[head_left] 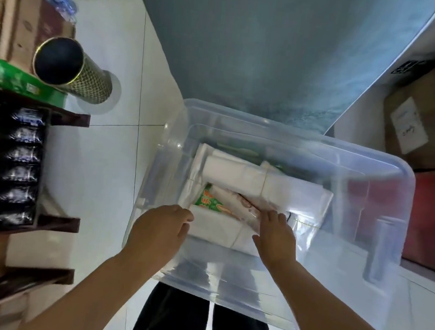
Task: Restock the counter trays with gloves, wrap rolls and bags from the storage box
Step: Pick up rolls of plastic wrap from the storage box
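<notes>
A clear plastic storage box (382, 177) stands on the white floor below me. Inside lie bundles of white folded bags (239, 174) and a packet with green and orange print (209, 203). Both my hands reach into the box. My left hand (162, 228) curls its fingers at the left edge of a white bag bundle (216, 227). My right hand (276, 234) lies over the right part of that bundle, fingertips touching the printed packet. Whether either hand really grips the bundle is hidden by the fingers. No counter tray is in view.
A shelf (10, 169) with dark packaged goods stands at the left, with a green box (15, 78) and a gold-patterned tube (70, 70) on top. Cardboard boxes (418, 113) and a red box (433, 221) sit at the right. A grey counter side (273, 39) rises behind the box.
</notes>
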Demonstrator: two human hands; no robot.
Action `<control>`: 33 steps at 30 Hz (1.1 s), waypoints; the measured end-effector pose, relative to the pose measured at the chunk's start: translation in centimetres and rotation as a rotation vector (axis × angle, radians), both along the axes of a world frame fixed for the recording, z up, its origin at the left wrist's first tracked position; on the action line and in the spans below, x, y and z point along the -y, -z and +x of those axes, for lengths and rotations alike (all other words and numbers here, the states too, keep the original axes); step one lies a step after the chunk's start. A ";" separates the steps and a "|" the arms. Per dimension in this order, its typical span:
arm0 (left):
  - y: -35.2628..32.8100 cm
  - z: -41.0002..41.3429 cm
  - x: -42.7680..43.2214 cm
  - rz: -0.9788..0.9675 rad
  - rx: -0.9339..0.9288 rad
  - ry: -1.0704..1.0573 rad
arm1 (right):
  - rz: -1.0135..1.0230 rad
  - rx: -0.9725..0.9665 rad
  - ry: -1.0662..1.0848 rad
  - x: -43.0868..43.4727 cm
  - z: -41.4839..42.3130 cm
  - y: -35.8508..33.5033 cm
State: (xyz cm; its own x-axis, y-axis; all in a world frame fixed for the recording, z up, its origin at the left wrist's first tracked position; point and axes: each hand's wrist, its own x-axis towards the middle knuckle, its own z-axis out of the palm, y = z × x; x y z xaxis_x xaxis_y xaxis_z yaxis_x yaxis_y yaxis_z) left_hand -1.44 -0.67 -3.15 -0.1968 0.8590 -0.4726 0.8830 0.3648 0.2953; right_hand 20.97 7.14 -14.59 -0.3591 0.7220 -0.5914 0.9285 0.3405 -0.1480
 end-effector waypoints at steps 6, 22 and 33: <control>1.2 2.2 0.4 0.017 0.008 -0.040 | -0.071 -0.057 -0.008 0.0 0.5 0.1; 3.9 2.4 -3.3 -0.036 -0.148 0.399 | 0.051 -0.391 -0.138 -5.7 0.9 -3.5; 4.8 1.8 -2.1 0.000 -0.164 0.444 | 0.319 -0.186 -0.398 -10.0 0.7 1.2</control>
State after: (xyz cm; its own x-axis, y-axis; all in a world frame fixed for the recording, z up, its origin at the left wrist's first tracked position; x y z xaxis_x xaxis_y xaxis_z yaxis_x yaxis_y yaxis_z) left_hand 0.37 1.39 -7.99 0.1175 0.8768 -0.4663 0.9886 -0.0587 0.1388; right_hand 21.66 17.09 -15.76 -0.7189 0.6425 -0.2653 0.6869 0.7152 -0.1294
